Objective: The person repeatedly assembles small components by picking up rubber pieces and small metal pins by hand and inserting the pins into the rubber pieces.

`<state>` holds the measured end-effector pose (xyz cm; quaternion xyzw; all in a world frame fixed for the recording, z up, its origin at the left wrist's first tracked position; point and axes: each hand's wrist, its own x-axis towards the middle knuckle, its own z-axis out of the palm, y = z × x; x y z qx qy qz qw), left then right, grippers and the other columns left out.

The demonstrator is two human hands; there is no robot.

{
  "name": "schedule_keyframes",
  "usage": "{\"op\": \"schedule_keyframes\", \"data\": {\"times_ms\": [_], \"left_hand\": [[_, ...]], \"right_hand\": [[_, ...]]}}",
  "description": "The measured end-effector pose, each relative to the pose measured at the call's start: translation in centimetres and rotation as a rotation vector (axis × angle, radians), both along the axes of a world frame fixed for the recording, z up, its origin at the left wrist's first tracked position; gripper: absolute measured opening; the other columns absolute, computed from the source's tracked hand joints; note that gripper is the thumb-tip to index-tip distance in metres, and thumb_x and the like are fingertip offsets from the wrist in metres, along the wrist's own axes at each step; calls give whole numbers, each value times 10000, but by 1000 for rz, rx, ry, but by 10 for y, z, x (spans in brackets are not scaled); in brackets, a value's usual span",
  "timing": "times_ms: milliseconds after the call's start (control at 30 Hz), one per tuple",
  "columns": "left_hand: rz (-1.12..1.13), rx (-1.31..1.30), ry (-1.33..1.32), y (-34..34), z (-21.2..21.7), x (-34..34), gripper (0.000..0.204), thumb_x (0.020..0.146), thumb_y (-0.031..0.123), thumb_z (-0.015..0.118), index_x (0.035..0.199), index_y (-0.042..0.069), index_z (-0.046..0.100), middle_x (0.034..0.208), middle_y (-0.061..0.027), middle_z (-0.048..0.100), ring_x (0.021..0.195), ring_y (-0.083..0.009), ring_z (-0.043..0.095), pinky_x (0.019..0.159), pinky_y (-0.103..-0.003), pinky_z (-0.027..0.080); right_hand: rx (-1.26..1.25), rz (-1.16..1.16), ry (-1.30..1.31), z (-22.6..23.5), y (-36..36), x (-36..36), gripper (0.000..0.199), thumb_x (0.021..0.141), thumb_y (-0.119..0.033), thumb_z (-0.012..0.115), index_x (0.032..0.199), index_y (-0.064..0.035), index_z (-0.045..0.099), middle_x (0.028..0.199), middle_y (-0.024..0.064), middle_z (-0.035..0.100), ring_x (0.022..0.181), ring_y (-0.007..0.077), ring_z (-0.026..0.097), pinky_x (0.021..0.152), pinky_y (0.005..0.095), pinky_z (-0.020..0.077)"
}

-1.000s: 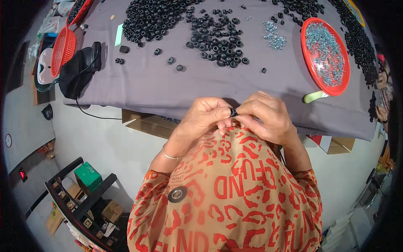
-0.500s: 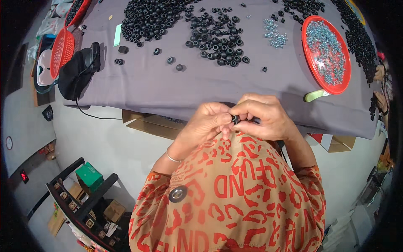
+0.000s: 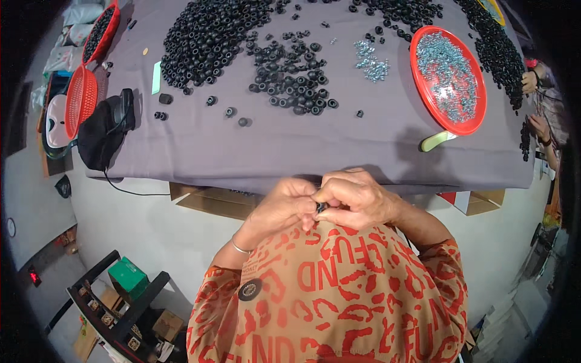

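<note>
Nearer the wearer than the red tray [image 3: 465, 127], and off to its left, a small black part [image 3: 321, 207] sits between both hands, just past the near edge of the cloth-covered surface [image 3: 339, 148] and in front of the patterned shirt [image 3: 339, 290]. Thumb and forefinger of the right hand [image 3: 358, 198] pinch it; the fingers of the left hand [image 3: 279, 207] grip it from the other side, largely covering it. A thin bracelet [image 3: 241, 246] circles the left wrist.

Against the tray's near rim lies a tool with a pale green handle [image 3: 434, 141]. The tray itself holds many small metal pieces [image 3: 451, 75], with a loose heap of similar metal pieces [image 3: 371, 62] just to its left. Farther left of the tray spreads a scattered group of black parts [image 3: 293, 78], then a dense black pile [image 3: 209, 45], and well apart from the tray, at the surface's left end, a red basket [image 3: 80, 100] beside a black cloth-like bundle [image 3: 103, 136].

Right of the tray runs a long band of small black pieces [image 3: 496, 48], with a co-worker's hands [image 3: 538, 128] at its near end.
</note>
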<state>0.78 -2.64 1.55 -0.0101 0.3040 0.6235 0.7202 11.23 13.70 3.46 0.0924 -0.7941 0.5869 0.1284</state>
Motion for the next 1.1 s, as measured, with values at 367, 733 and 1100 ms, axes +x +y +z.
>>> {"op": "schedule_keyframes", "data": {"times_ms": [367, 733, 1100], "left_hand": [[18, -3, 6, 3, 0, 14, 237, 838, 214, 644, 855, -18, 599, 625, -59, 600, 496, -92, 561, 449, -168, 420], [145, 36, -143, 10, -2, 4, 273, 867, 220, 602, 893, -47, 550, 710, -76, 571, 524, -137, 595, 452, -210, 489], [167, 88, -87, 19, -3, -9, 149, 862, 93, 578, 918, -45, 581, 755, -123, 635, 535, -145, 616, 482, -211, 528]], "right_hand": [[117, -55, 38, 5, 5, 4, 236, 645, -53, 732, 824, -42, 580, 588, 37, 483, 474, 184, 481, 446, 307, 384], [-8, -17, -141, 6, 14, -8, 195, 693, -26, 707, 857, -28, 600, 646, 26, 496, 520, 132, 483, 459, 272, 390], [-12, -256, -130, 17, 12, -5, 221, 673, 12, 701, 871, -26, 611, 761, 58, 575, 594, 134, 526, 536, 244, 435]]}}
